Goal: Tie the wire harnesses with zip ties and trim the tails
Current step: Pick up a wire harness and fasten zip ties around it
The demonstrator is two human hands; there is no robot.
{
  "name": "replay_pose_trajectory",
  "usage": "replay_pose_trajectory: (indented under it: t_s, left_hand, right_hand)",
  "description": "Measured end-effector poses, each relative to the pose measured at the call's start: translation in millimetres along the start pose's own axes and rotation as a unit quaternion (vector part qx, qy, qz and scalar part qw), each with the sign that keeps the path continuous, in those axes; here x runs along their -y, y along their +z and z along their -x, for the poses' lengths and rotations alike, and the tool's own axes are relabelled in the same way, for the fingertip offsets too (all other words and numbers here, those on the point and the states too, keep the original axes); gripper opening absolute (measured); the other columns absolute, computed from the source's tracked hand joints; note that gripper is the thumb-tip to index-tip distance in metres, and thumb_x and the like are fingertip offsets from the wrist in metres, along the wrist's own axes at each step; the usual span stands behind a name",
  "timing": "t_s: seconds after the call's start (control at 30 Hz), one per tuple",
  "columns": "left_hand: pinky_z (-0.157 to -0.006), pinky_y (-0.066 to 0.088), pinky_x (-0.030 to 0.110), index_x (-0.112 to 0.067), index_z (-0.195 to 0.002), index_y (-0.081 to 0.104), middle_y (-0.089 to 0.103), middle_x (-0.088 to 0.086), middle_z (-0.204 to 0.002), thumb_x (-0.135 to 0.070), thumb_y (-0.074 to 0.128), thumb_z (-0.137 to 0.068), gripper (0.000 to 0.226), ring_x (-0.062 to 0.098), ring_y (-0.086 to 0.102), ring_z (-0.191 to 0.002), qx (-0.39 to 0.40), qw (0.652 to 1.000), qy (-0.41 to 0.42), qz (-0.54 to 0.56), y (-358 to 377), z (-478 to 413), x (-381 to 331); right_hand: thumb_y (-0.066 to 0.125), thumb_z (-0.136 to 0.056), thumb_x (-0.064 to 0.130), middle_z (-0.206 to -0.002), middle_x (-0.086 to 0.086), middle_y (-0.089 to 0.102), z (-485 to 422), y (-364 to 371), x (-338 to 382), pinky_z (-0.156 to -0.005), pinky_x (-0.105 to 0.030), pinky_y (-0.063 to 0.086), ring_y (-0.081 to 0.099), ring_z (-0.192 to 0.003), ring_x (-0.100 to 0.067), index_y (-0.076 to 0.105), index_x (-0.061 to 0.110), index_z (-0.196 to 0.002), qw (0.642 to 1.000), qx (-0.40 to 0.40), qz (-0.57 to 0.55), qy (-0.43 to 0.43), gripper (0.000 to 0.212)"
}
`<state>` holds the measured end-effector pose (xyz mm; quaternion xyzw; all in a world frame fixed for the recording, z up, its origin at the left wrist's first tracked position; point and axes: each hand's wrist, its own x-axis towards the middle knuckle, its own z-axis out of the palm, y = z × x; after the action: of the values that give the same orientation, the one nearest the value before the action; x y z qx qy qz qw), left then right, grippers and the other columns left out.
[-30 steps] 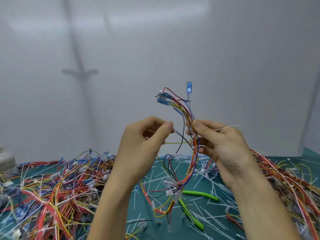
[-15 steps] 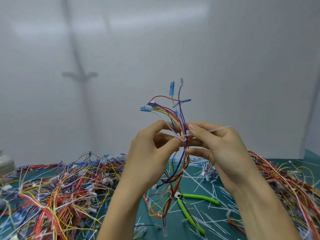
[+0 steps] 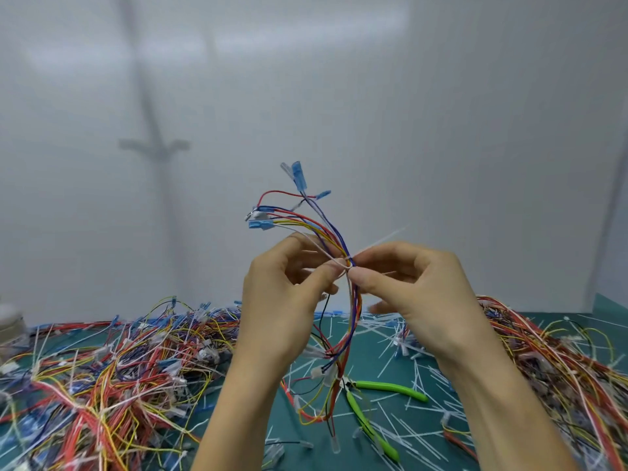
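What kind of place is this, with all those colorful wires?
Probably a wire-assembly workbench in a workshop or factory: heaps of wire harnesses lie on the green mat, cut zip-tie tails lie scattered, and green-handled cutters wait nearby.

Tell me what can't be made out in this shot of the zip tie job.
Head view only:
- zip tie lock: too small, pinched between fingertips of the left hand and right hand; tightness unclear.
- green cutters jaws: behind the hanging wire harness.
- pale object at left edge: cut off, blurred.
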<state>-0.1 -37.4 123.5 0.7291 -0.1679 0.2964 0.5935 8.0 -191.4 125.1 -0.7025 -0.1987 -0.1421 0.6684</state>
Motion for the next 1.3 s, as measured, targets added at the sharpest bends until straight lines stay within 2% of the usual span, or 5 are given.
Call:
replay_pose_trajectory:
  t_s: [0.27, 0.5, 0.77, 1.07, 1.3]
  left_hand:
    - [-0.056, 0.052, 0.019, -0.010, -0.083, 0.060, 0.071, -0.003, -0.068, -0.022, 0.069, -0.088, 0.016, 0.010, 0.069, -0.063, -0.030, 0.997, -0.060, 0.046, 4, -1, 1]
    - [-0.085, 0.057, 0.027, -0.025, -0.099, 0.072, 0.076, -0.001, -0.097, -0.056, 0.069, -0.077, 0.038, 0.017, 0.072, -0.093, 0.258, 0.962, -0.086, -0.034, -10, 3, 1]
    - [-0.063, 0.061, 0.036, -0.016, -0.090, 0.074, 0.076, 0.010, -0.084, 0.000, 0.077, -0.079, 0.020, 0.026, 0.075, -0.070, 0.133, 0.989, -0.033, 0.054, 3, 4, -2]
    - [-0.065, 0.058, 0.025, -0.005, -0.101, 0.072, 0.076, 0.012, -0.098, -0.012, 0.068, -0.072, 0.030, 0.025, 0.075, -0.080, 0.032, 0.958, -0.104, 0.265, -5, -2, -1]
    - [-0.070, 0.058, 0.024, -0.002, -0.116, 0.066, 0.075, 0.012, -0.106, -0.008, 0.065, -0.076, 0.040, 0.023, 0.074, -0.090, 0.046, 0.943, -0.108, 0.311, -9, -2, -2]
  right_hand:
    - [0.072, -0.085, 0.008, -0.071, -0.001, 0.075, -2, -1, -3, -0.051, -0.021, 0.053, 0.067, -0.062, -0.009, 0.076, 0.018, -0.077, 0.998, -0.059, -0.025, -0.014, 0.014]
    - [0.072, -0.085, 0.009, -0.066, -0.001, 0.072, -3, -8, 1, -0.047, -0.017, 0.050, 0.066, -0.056, -0.009, 0.074, 0.014, -0.075, 0.978, -0.140, -0.154, 0.003, 0.011]
    - [0.068, -0.089, 0.010, -0.074, -0.004, 0.075, -2, 3, -1, -0.055, -0.019, 0.053, 0.067, -0.064, -0.011, 0.077, 0.012, -0.085, 0.981, -0.095, -0.166, 0.014, 0.010]
    - [0.063, -0.093, 0.017, -0.096, 0.003, 0.077, 0, -9, 0, -0.076, -0.026, 0.060, 0.073, -0.083, -0.010, 0.070, 0.023, -0.107, 0.995, 0.074, 0.026, 0.065, 0.016]
    - [0.080, -0.076, 0.021, -0.095, -0.006, 0.078, 3, -1, -3, -0.077, -0.031, 0.061, 0.075, -0.088, -0.022, 0.049, 0.019, -0.129, 0.974, 0.185, -0.001, 0.134, 0.062]
